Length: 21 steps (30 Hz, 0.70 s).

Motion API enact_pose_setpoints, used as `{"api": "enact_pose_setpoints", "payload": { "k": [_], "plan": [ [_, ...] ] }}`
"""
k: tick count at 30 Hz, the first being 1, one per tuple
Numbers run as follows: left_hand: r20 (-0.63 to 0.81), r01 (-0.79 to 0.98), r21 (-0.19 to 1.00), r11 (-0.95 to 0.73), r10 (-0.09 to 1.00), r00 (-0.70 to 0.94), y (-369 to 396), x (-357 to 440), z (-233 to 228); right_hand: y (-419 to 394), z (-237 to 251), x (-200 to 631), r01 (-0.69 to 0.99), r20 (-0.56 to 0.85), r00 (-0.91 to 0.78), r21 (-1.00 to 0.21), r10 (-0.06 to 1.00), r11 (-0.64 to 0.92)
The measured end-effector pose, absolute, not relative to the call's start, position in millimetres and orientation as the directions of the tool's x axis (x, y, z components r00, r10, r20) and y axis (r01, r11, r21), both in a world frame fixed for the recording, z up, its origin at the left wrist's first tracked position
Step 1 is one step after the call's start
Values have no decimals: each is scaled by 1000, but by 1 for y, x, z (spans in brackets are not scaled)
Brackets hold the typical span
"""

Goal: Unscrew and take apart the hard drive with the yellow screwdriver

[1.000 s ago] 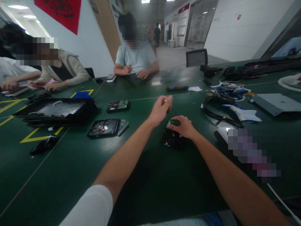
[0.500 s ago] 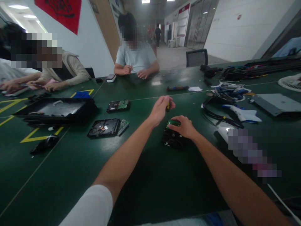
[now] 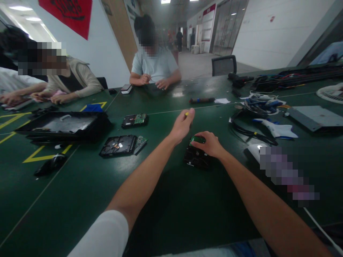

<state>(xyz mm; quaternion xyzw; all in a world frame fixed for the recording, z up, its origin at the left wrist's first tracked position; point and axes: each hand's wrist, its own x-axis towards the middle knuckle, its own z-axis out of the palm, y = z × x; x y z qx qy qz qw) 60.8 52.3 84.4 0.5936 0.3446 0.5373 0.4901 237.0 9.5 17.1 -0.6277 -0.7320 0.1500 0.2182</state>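
A black hard drive [image 3: 195, 157] with a green circuit board lies on the dark green table [image 3: 171, 200] in front of me. My right hand [image 3: 208, 144] rests on its far end, fingers pressing the board. My left hand [image 3: 183, 125] hovers just beyond the drive, fingers closed around a small screwdriver whose yellow tip [image 3: 187, 114] shows above the fingers; most of the tool is hidden in the hand.
An opened drive [image 3: 118, 145] with a loose board, another drive [image 3: 134, 120] and a black tray [image 3: 63, 124] lie to the left. Cables [image 3: 257, 103] and a grey device [image 3: 313, 117] sit at the right. Other people work at the table's far side.
My left hand has turned the screwdriver in its fingers; its yellow end shows on top again after being hidden. My right hand and the drive have stayed put.
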Motion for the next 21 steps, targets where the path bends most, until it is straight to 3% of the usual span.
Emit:
{"api": "enact_pose_setpoints", "payload": {
  "k": [14,21],
  "plan": [
    [180,-298,948,-109,958,223,53,62,84,9,15,237,851,142,-101,-500,985,160],
    [196,-276,955,-113,934,298,54,58,88,10,15,237,850,140,-102,-502,985,159]
  ]
}}
